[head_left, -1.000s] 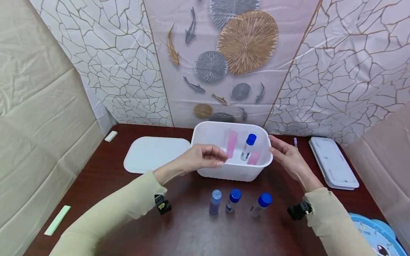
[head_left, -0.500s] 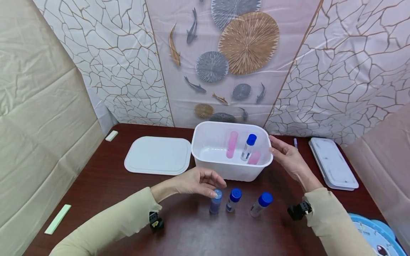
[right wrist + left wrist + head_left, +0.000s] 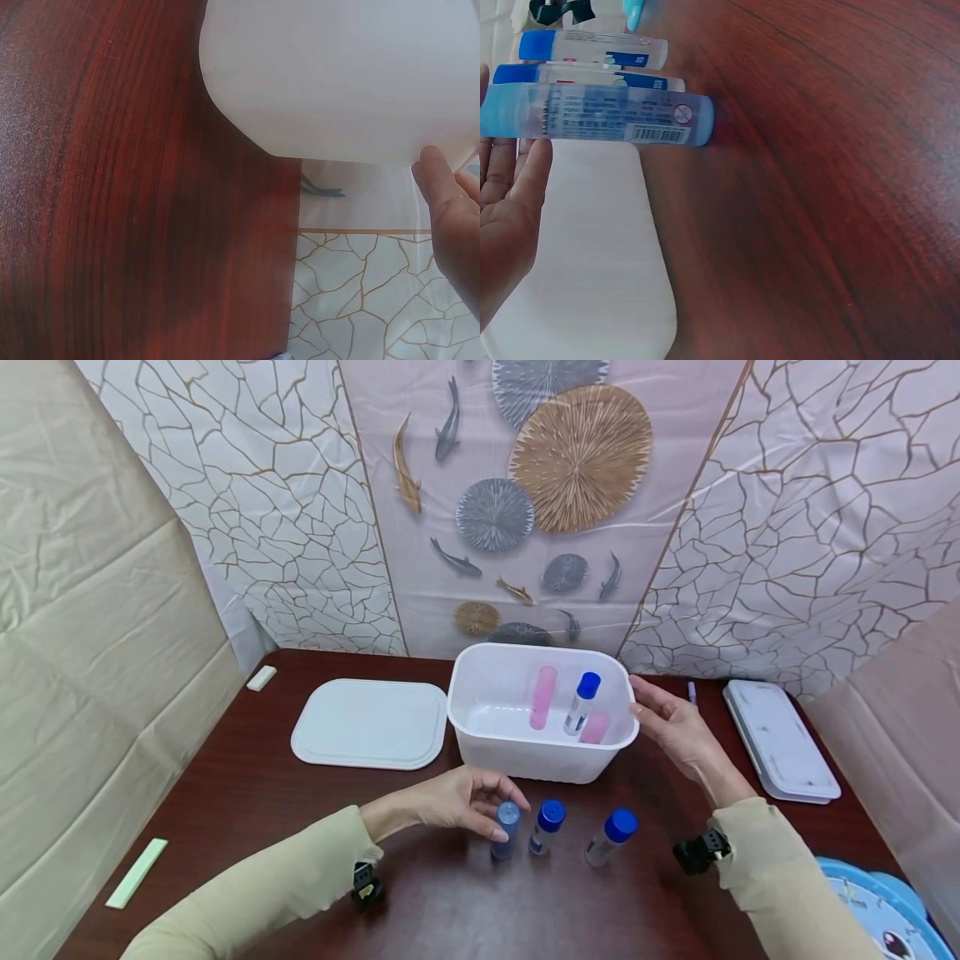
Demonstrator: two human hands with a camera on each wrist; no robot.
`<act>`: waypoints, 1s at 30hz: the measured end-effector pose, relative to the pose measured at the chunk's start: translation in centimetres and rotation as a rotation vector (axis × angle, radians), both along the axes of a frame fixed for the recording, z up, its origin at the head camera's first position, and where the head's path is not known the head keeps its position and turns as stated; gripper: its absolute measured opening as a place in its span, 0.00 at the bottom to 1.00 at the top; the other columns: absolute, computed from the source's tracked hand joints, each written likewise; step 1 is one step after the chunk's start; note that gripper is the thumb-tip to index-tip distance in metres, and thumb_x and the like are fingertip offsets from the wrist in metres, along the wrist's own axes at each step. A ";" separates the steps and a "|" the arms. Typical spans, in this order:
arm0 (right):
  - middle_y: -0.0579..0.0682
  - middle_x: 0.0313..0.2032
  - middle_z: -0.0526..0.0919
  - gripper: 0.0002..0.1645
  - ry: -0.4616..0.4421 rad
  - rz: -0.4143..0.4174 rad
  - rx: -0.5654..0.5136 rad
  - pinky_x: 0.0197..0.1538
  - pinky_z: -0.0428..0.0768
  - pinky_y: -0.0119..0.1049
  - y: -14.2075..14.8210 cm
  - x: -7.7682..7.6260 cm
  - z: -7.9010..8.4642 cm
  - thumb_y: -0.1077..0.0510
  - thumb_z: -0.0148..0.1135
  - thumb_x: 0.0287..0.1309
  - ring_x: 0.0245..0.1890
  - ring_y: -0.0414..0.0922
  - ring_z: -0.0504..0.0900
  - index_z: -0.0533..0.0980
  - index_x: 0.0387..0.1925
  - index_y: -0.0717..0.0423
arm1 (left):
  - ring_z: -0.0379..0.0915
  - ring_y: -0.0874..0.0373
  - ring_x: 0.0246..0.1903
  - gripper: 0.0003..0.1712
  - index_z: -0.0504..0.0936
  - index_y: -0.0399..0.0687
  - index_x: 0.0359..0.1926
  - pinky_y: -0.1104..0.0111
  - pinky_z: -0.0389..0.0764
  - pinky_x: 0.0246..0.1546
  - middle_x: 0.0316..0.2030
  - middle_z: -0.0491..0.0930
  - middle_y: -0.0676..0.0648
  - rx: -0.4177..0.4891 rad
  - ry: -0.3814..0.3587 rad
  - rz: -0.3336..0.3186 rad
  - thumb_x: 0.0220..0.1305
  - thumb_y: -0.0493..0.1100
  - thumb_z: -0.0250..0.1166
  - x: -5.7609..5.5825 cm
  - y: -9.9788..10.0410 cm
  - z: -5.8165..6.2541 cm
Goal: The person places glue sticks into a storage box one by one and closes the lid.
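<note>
My left hand (image 3: 468, 802) has its thumb and fingers around the capped top of a translucent blue glue stick (image 3: 630, 116), which stands upright on the table. Just right of it are two clear glue sticks with dark blue caps, a nearer-to-hand one (image 3: 547, 827) and another glue stick (image 3: 611, 837) farther right. Behind them sits a white plastic bin (image 3: 525, 758) holding a pink tube (image 3: 543, 697), a blue-capped glue stick (image 3: 581, 704) and a second pink piece (image 3: 595, 728). My right hand (image 3: 678, 731) touches the bin's right end, fingers fairly straight, thumb at the rim.
A white lid (image 3: 369, 724) lies left of the bin. A white flat case (image 3: 782, 741) and a small pen-like item (image 3: 692, 693) are at the right back. A white eraser-like block (image 3: 261, 677), a pale green strip (image 3: 137, 873) and a blue round item (image 3: 877, 910) lie near the edges.
My left hand has come down from over the bin's front to the blue glue stick, and its fingers have closed around the cap. My right hand stays at the bin's end.
</note>
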State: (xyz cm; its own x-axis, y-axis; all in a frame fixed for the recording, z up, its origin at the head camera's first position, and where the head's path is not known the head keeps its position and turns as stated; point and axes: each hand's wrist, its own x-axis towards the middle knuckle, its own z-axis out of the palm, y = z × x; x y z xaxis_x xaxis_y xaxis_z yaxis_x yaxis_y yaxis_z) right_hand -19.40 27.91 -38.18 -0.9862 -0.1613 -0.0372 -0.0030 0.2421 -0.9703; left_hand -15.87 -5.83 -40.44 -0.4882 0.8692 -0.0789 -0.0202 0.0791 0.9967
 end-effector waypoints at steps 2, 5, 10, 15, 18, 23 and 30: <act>0.66 0.70 0.52 0.39 0.004 -0.002 -0.010 0.48 0.74 0.18 0.0 -0.1 0.0 0.54 0.53 0.67 0.48 0.23 0.72 0.49 0.71 0.61 | 0.77 0.64 0.43 0.25 0.72 0.25 0.52 0.69 0.78 0.49 0.51 0.69 0.23 -0.005 0.006 0.000 0.52 0.24 0.65 0.0 0.0 -0.2; 0.67 0.69 0.52 0.39 0.008 -0.008 -0.020 0.48 0.75 0.18 -0.1 -0.1 -0.1 0.55 0.53 0.67 0.48 0.23 0.72 0.49 0.71 0.62 | 0.78 0.64 0.44 0.24 0.72 0.23 0.52 0.68 0.78 0.50 0.51 0.70 0.23 -0.005 0.013 0.005 0.52 0.24 0.65 0.0 0.0 -0.5; 0.67 0.69 0.52 0.39 0.013 -0.014 -0.026 0.47 0.75 0.18 -0.2 -0.2 -0.2 0.55 0.53 0.67 0.48 0.23 0.72 0.49 0.71 0.63 | 0.77 0.66 0.42 0.24 0.72 0.23 0.52 0.67 0.77 0.52 0.50 0.71 0.23 0.000 0.033 0.016 0.52 0.25 0.65 -0.1 0.0 -0.7; 0.69 0.69 0.52 0.38 0.010 -0.009 -0.037 0.47 0.75 0.18 -0.2 -0.1 -0.1 0.56 0.53 0.67 0.47 0.23 0.73 0.49 0.71 0.64 | 0.78 0.65 0.41 0.23 0.73 0.24 0.51 0.67 0.78 0.51 0.47 0.75 0.27 0.007 0.059 0.028 0.52 0.26 0.66 -0.2 0.0 -0.7; 0.68 0.69 0.52 0.38 0.008 -0.010 -0.034 0.47 0.75 0.18 -0.2 -0.1 -0.1 0.56 0.52 0.67 0.47 0.23 0.73 0.49 0.71 0.63 | 0.79 0.65 0.40 0.23 0.75 0.26 0.51 0.66 0.79 0.50 0.44 0.78 0.32 0.006 0.083 0.035 0.52 0.26 0.67 -0.4 -0.1 -0.2; 0.67 0.69 0.53 0.38 0.002 -0.012 -0.023 0.47 0.75 0.19 -0.1 -0.1 -0.1 0.56 0.53 0.67 0.48 0.23 0.72 0.49 0.71 0.62 | 0.78 0.64 0.38 0.22 0.75 0.27 0.51 0.68 0.80 0.45 0.46 0.78 0.30 0.047 0.131 0.041 0.53 0.27 0.66 -1.3 -0.3 1.6; 0.66 0.69 0.53 0.39 -0.001 -0.017 -0.024 0.47 0.76 0.19 0.0 -0.1 -0.1 0.55 0.53 0.67 0.47 0.23 0.73 0.49 0.71 0.61 | 0.78 0.60 0.40 0.21 0.76 0.30 0.51 0.67 0.78 0.48 0.44 0.82 0.42 0.093 0.170 0.171 0.54 0.30 0.66 -3.1 -0.5 6.4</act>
